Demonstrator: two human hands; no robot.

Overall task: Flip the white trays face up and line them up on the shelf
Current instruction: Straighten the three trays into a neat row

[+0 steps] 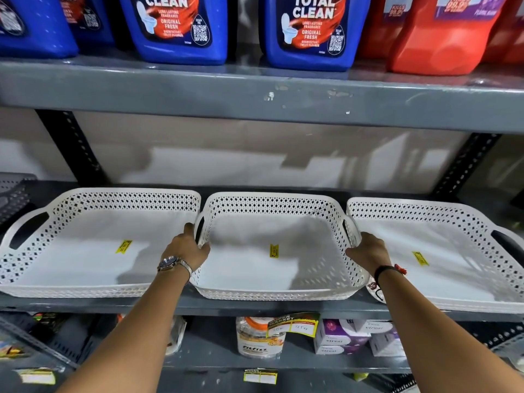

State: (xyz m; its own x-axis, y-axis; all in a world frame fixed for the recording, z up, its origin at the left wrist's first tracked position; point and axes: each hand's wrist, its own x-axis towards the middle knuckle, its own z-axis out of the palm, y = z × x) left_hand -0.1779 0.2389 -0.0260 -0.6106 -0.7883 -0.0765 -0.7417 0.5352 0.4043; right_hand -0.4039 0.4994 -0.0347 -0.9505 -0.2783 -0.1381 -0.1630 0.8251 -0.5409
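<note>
Three white perforated trays lie face up, side by side, on the grey middle shelf point(255, 306). Each has a yellow price sticker on its floor. The left tray point(85, 251) and the right tray point(442, 251) flank the middle tray point(272, 222). My left hand point(187, 248) grips the middle tray's left handle, thumb inside the wall. My right hand point(368, 251) holds its right handle the same way. A watch is on my left wrist and a black band on my right.
Blue cleaner jugs point(181, 29) and red jugs point(442, 38) stand on the shelf above. A dark basket point(14, 194) sits at the far left of the tray shelf. Jars point(259, 337) and small boxes point(343, 337) fill the shelf below.
</note>
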